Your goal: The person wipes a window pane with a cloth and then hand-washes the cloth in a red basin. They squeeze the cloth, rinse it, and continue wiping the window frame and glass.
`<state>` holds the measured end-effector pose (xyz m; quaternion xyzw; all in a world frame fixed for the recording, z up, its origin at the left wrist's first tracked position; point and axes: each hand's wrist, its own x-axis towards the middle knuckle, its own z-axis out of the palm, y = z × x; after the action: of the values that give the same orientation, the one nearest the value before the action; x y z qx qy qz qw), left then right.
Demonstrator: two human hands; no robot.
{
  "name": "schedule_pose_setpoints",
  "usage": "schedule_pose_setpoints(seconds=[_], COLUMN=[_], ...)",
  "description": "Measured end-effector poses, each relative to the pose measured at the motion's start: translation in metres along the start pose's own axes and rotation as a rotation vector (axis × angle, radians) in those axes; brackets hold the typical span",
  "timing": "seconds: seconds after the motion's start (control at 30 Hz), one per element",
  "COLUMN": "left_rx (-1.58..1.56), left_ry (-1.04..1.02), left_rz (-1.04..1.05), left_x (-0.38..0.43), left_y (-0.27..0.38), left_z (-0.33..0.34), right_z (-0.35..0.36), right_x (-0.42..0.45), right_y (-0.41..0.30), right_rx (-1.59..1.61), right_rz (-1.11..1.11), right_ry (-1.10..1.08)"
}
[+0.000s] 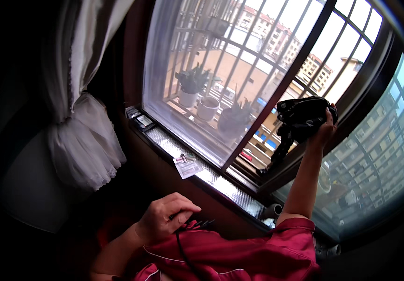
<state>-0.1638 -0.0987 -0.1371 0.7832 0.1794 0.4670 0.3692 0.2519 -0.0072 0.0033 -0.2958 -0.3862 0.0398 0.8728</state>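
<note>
My right hand (325, 128) is raised at arm's length, gripping a bunched black cloth (302, 114) with small pale marks. It holds the cloth at the dark frame (360, 91) beside the window gap, and a twisted length of it hangs down toward the sill. Low in front of my torso, my left hand (167, 216) is curled with thumb and fingers together. A thin black cord (181, 246) comes out of its grip and runs down across the red shirt (223, 253). Short dark prongs show beside those fingers; what they belong to is unclear.
Along the metallic windowsill (219, 184) lie papers with a clip (188, 165) and a small dark device (143, 122). Beyond the glass are security bars and potted plants (191, 82). A tied white curtain (86, 147) hangs at left. A dark tube (274, 210) stands near my right elbow.
</note>
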Motion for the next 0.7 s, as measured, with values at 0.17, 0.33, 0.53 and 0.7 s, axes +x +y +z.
schedule_pose_setpoints(seconds=[0.17,0.33,0.53,0.7], left_rx=[-0.118,-0.219,-0.426,-0.757], left_ry=[-0.155,-0.239,-0.165,-0.166], left_rz=[-0.048,-0.137,-0.349,-0.179], left_x=[0.025,0.069,0.104,0.124], left_y=[-0.016,-0.039,-0.042,-0.035], left_z=[0.024,0.068,0.103,0.101], right_z=[-0.028,-0.02,-0.003,-0.002], right_x=[-0.035,-0.065,-0.077,-0.092], right_y=[-0.061,-0.1,-0.095,-0.06], right_rx=[0.229,0.217,0.341,0.434], right_rz=[0.27,0.361,0.391,0.513], right_ry=[-0.121,-0.182,-0.457,-0.513])
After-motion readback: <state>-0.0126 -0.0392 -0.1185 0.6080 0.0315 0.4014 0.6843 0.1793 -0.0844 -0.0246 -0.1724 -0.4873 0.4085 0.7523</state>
